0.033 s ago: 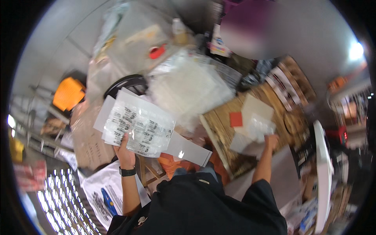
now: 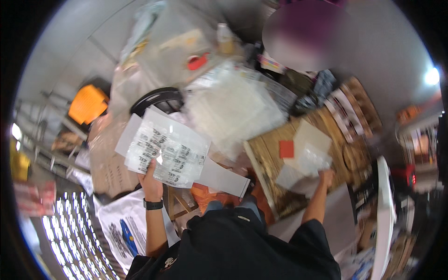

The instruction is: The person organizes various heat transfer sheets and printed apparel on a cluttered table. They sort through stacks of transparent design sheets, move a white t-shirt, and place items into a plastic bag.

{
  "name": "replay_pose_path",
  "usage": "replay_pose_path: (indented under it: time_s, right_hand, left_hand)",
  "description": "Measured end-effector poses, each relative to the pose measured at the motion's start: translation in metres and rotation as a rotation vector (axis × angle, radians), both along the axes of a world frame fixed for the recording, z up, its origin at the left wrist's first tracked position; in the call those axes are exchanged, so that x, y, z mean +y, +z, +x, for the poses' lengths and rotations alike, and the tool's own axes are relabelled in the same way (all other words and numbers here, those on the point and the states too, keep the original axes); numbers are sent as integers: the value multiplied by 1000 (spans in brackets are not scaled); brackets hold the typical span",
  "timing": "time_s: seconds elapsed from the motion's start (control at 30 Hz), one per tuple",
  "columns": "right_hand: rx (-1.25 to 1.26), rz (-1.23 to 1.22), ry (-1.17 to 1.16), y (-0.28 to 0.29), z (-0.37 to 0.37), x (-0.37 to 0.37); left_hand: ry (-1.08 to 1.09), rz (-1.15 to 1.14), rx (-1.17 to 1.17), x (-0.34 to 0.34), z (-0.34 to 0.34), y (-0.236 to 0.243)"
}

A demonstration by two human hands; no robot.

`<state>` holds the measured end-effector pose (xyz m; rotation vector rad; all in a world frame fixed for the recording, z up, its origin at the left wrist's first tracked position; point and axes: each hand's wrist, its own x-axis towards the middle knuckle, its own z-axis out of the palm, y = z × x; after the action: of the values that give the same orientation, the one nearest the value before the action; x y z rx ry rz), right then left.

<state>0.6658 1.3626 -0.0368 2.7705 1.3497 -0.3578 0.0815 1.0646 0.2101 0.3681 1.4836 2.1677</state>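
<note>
Nearest us, beside our left forearm, lies a white cloth [image 2: 123, 228] with a blue design. Our left hand [image 2: 151, 184] has its grip pinching the lower edge of the printed sheets [image 2: 170, 156], which we hold tilted out in front, the top one glossy with rows of black print. Behind their right side, a pale grey strip [image 2: 224, 177] sticks out. Our right hand [image 2: 327, 178] touches the edge of a clear plastic packet [image 2: 312, 156] on the wooden tabletop [image 2: 266, 144]; we cannot tell how its grip is set. A red square [image 2: 286, 149] and a beige sheet [image 2: 315, 133] lie by that packet. Farther off spread translucent plastic bags [image 2: 233, 112], then a red roll [image 2: 197, 61] and a bottle [image 2: 225, 39].
</note>
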Motion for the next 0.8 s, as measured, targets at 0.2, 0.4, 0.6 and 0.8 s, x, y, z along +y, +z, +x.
replay_pose_path:
  time_s: [0.2, 0.4, 0.6, 0.8]
  right_hand:
    - [172, 109, -12, 29, -22, 8]
    - [649, 609, 662, 153, -196, -21]
    - [848, 283, 1554, 244, -448, -169]
    - [1025, 413, 1551, 273, -545, -252]
  left_hand:
    - [209, -98, 23, -16, 1, -15]
    - [134, -380, 152, 12, 28, -34]
    - [43, -196, 55, 30, 10, 3]
    - [-49, 39, 4, -8, -60, 28]
